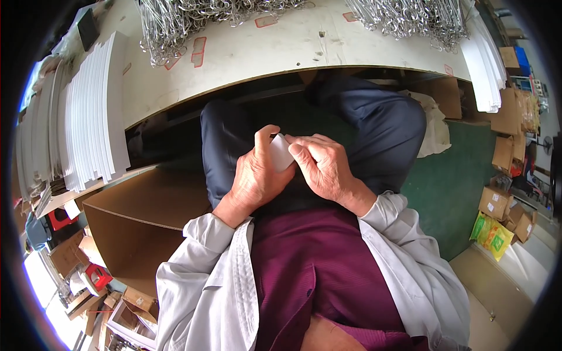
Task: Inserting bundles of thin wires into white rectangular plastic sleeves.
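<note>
A small white card [280, 153] is held over the lap, below the near edge of the worktop [281, 47]. It is pinched between both hands. The left hand [254, 175] is curled under it, thumb on top. The right hand [325, 167] is pressed on its right edge, fingers clamped. Its long side is tilted up toward the left.

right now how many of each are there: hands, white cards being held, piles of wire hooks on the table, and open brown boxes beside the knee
hands: 2, left hand and right hand
white card held between both hands: 1
piles of wire hooks on the table: 2, one and another
open brown box: 1
total: 6
</note>
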Demonstrator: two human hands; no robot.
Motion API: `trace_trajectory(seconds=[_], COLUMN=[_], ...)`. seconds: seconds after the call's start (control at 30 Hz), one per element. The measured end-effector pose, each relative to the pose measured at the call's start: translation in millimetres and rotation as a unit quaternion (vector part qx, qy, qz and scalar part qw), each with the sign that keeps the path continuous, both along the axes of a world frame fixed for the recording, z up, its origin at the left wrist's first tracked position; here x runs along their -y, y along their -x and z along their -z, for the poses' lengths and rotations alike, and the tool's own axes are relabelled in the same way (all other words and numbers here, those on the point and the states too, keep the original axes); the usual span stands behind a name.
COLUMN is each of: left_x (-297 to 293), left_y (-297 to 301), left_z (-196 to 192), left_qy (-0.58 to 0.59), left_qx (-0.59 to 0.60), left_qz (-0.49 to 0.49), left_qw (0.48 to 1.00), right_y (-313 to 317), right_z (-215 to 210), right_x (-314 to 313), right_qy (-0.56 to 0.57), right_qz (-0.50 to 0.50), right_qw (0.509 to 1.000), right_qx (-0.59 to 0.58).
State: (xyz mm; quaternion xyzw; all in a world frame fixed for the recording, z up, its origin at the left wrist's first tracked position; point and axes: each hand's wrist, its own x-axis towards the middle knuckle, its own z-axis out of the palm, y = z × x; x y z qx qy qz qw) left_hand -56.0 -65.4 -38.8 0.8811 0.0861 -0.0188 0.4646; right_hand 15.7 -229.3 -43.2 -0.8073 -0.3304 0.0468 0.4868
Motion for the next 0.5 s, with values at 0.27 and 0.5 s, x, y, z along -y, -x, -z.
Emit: trace_trajectory(seconds=[0.27, 0.5], left_x=[1, 0], left_y=[3, 6], left_z=[12, 15], left_qy=[-0.051, -0.061], left_qx=[0.016, 0.068], left_qz=[-0.028, -0.028], left_qw=[0.998, 0.995], right_y=[10, 3], right_z=[2, -1], right_x=[-19, -15], right_qy=[-0.084, -0.113], right_qz=[0.064, 0.101], right_qw=[0.961, 0.904], right_qx=[-0.256, -0.4])
